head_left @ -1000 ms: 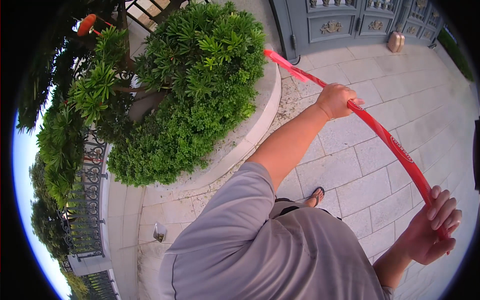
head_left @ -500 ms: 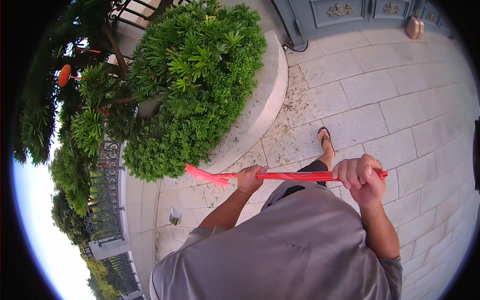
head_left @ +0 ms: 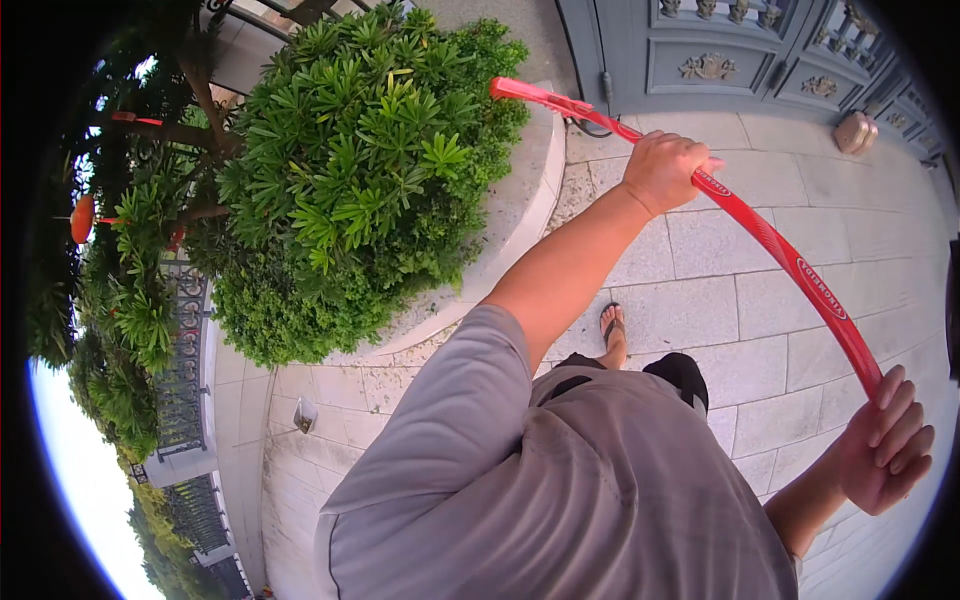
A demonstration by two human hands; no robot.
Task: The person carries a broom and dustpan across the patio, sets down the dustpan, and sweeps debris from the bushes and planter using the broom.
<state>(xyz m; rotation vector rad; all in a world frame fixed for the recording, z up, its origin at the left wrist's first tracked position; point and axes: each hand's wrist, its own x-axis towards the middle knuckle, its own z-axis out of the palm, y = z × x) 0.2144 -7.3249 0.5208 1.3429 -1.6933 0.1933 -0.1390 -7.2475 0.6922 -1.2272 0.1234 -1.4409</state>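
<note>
Red pole (head_left: pixel 820 288) slanted up and leftward from your right hand (head_left: pixel 885 445), whose fingers curled round its lower end, through your left hand (head_left: pixel 668 172), clamped farther along. Your left fingers were nearer its pink tip (head_left: pixel 515 90), which pointed past them toward the bush (head_left: pixel 370 170); whether they touched was unclear.

Pale slab paving (head_left: pixel 700 310), scattered dark bits (head_left: pixel 573 195), small see-through container (head_left: pixel 305 414), rounded pinkish-tan object (head_left: pixel 856 133), sandalled foot (head_left: pixel 613 327)
</note>
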